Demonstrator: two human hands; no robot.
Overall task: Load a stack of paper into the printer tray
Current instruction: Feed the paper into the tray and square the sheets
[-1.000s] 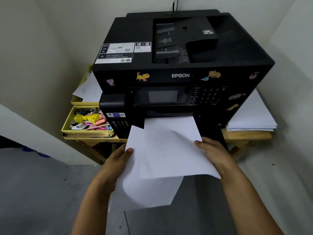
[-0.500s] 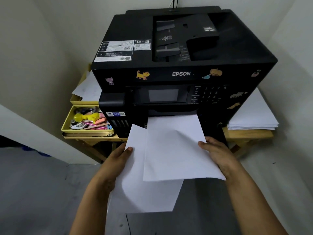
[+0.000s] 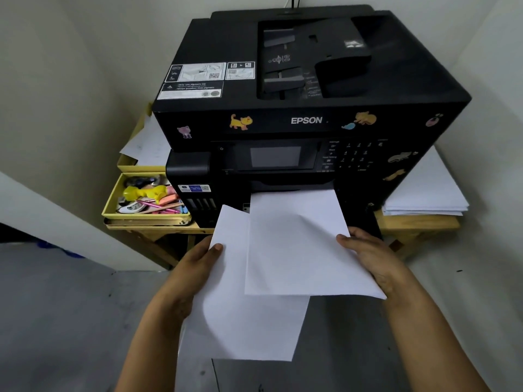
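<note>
Head view, only one angle available. Black Epson printer (image 3: 311, 89) is sitting upper centre of frame on a wooden table (image 3: 418, 224), cat stickers (image 3: 240, 122) along its front band, small screen (image 3: 275, 156) and keypad (image 3: 356, 154) below that.

Two lots of white paper are in play, centre frame. Upper sheet (image 3: 300, 244) is lying with its far edge going into the dark slot at the printer's lower front, near edge sticking out toward the camera. Right hand (image 3: 370, 256) is gripping that sheet at its right edge: thumb on top, fingers curled underneath, closed on it. Lower sheet (image 3: 243, 321) is sitting left of and partly under the upper one, skewed, its far corner just beside the printer's lower left front, not in the slot. Left hand (image 3: 195, 267) is pinching its left edge, thumb tip on top, rest of the fingers hidden below the paper. Cannot tell whether either lot is one sheet or several.

Left of frame: yellow tray (image 3: 113, 207) holding stationery clutter, and a second yellow tray (image 3: 127, 165) behind it with loose sheets (image 3: 147, 145). Right of frame: stack of white paper (image 3: 430, 193) resting on the table just beside the printer. Grey floor (image 3: 56, 306) filling the lower frame.
</note>
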